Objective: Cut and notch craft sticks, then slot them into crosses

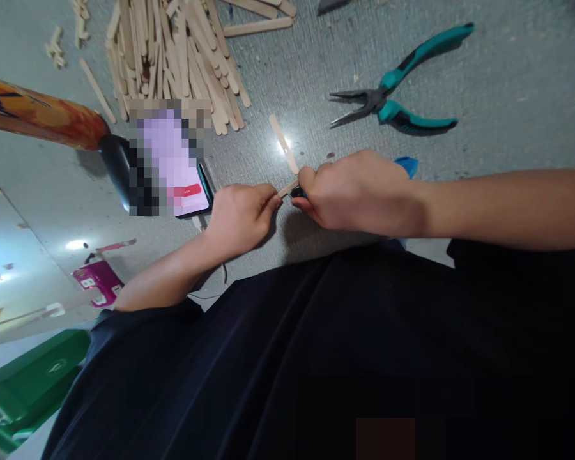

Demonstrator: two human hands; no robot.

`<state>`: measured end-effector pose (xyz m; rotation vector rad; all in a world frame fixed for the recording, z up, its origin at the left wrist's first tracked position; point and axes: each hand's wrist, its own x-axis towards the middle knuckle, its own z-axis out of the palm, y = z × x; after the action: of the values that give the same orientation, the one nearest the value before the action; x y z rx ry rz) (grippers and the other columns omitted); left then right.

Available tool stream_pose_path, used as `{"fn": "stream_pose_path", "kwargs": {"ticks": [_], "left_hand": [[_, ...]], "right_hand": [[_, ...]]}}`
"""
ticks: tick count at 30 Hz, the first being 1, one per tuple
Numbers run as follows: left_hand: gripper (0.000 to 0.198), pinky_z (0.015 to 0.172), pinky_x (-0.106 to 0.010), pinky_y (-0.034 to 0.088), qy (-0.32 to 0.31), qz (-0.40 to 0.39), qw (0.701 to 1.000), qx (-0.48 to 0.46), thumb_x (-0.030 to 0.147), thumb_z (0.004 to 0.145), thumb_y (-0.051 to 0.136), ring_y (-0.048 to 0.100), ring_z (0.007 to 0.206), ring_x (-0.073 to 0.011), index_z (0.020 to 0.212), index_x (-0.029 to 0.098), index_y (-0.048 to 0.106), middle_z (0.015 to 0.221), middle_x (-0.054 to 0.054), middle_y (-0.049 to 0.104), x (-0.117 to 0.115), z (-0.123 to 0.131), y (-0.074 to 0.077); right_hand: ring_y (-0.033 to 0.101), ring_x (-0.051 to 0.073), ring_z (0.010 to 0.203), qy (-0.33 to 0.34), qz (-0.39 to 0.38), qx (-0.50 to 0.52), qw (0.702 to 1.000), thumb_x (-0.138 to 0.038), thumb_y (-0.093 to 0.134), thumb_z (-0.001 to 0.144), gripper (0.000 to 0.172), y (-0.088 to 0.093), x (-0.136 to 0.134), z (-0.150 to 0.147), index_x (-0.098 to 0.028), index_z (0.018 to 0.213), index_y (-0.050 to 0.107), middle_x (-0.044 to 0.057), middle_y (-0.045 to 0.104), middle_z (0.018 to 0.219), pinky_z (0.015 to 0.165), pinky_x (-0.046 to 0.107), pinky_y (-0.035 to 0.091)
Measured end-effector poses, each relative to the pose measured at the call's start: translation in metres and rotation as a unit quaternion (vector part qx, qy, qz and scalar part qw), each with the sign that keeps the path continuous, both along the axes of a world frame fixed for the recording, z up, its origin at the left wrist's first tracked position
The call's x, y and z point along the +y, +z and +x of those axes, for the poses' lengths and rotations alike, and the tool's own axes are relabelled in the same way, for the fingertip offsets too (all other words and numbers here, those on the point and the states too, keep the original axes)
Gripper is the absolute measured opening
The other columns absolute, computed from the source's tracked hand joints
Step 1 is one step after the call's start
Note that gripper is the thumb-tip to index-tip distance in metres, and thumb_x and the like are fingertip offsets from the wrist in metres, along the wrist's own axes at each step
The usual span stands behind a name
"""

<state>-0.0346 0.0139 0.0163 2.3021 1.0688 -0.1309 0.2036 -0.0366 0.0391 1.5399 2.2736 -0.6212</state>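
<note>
My left hand (242, 217) is curled shut, its fingertips pinching the end of a short wooden stick (287, 189). My right hand (359, 190) is closed round a tool with a blue handle (407, 165) whose dark tip meets that stick. Both hands hover low over the grey floor, just in front of my dark clothing. Another wooden stick (283, 143) lies flat on the floor right behind the hands.
A heap of wooden sticks (177, 57) lies at the back. Teal-handled long-nose pliers (397, 96) lie open at the back right. A phone (172, 160) lies left of my hands. A pink card (98, 281) and a green box (29, 377) are at the left.
</note>
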Motion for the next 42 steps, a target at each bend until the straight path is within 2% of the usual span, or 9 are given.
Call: {"fn": "stream_pose_path", "kwargs": {"ticks": [3,11,15,18,21,28,33,39,42], "left_hand": [[0.038,0.066,-0.041,0.034,0.001,0.004,1.0,0.001,0.038,0.11,0.057,0.051,0.06,-0.0216,0.076,0.026,0.065,0.061,-0.003,0.058,-0.001,0.0,0.0],[0.037,0.068,-0.039,0.033,0.008,0.0,1.0,0.004,0.039,0.111,0.056,0.054,0.062,-0.022,0.08,0.024,0.072,0.064,-0.004,0.061,-0.003,0.0,0.0],[0.038,0.068,-0.039,0.032,0.016,-0.009,1.0,0.002,0.041,0.11,0.056,0.051,0.064,-0.0214,0.08,0.023,0.071,0.065,-0.004,0.059,-0.003,0.0,0.001],[0.038,0.069,-0.039,0.031,0.019,-0.014,1.0,0.001,0.042,0.11,0.055,0.049,0.064,-0.0213,0.08,0.023,0.07,0.064,-0.004,0.057,-0.002,0.001,0.001],[0.038,0.069,-0.039,0.03,0.025,-0.021,0.999,0.005,0.043,0.109,0.055,0.05,0.065,-0.0219,0.08,0.023,0.071,0.065,-0.004,0.058,-0.001,0.002,0.003],[0.036,0.068,-0.039,0.027,0.025,-0.029,0.999,0.022,0.041,0.107,0.06,0.047,0.062,-0.0216,0.077,0.024,0.07,0.062,-0.003,0.054,0.003,0.002,0.003],[0.039,0.068,-0.04,0.027,0.018,-0.001,1.0,0.017,0.044,0.109,0.059,0.052,0.063,-0.023,0.08,0.024,0.074,0.064,-0.005,0.061,0.001,0.002,-0.001],[0.038,0.068,-0.04,0.028,0.001,0.026,0.999,0.02,0.041,0.111,0.06,0.064,0.067,-0.025,0.086,0.023,0.082,0.068,-0.007,0.071,-0.003,0.001,-0.004],[0.038,0.068,-0.04,0.03,-0.004,0.036,0.999,0.026,0.041,0.112,0.061,0.066,0.068,-0.0259,0.086,0.023,0.083,0.069,-0.008,0.073,-0.003,0.001,-0.004]], "right_hand": [[0.081,0.041,0.089,0.0,-0.005,0.012,1.0,-0.055,0.039,0.127,0.06,0.002,0.0,0.001,-0.013,0.142,0.078,0.025,0.087,0.105,0.07,0.043,0.032],[0.08,0.036,0.086,0.015,0.005,0.031,0.999,-0.056,0.037,0.129,0.063,0.001,-0.001,0.006,-0.01,0.141,0.078,0.024,0.087,0.102,0.071,0.042,0.03],[0.081,0.036,0.089,0.018,0.009,-0.009,1.0,-0.055,0.039,0.128,0.059,-0.003,-0.003,0.005,-0.012,0.141,0.077,0.02,0.088,0.105,0.075,0.039,0.039],[0.082,0.037,0.093,0.007,0.001,0.004,1.0,-0.055,0.041,0.128,0.06,-0.006,-0.003,0.004,-0.012,0.143,0.078,0.02,0.088,0.109,0.081,0.041,0.046],[0.083,0.038,0.093,0.006,-0.001,0.02,1.0,-0.057,0.043,0.128,0.061,-0.009,-0.001,0.008,-0.011,0.143,0.079,0.021,0.088,0.109,0.083,0.044,0.046],[0.081,0.038,0.093,0.088,-0.002,0.02,0.996,-0.06,0.037,0.128,0.066,-0.006,0.008,0.022,-0.011,0.149,0.075,0.024,0.088,0.11,0.081,0.043,0.048],[0.08,0.034,0.091,0.044,0.009,0.036,0.998,-0.064,0.047,0.125,0.062,-0.007,0.004,0.015,-0.012,0.143,0.076,0.023,0.088,0.108,0.08,0.042,0.049],[0.082,0.043,0.094,0.017,-0.005,0.036,0.999,-0.064,0.042,0.125,0.067,-0.01,0.001,0.006,-0.008,0.141,0.076,0.026,0.086,0.108,0.08,0.046,0.051],[0.082,0.042,0.094,0.006,-0.005,0.04,0.999,-0.064,0.042,0.125,0.067,-0.008,0.001,0.005,-0.009,0.139,0.076,0.026,0.087,0.108,0.08,0.045,0.049]]}}
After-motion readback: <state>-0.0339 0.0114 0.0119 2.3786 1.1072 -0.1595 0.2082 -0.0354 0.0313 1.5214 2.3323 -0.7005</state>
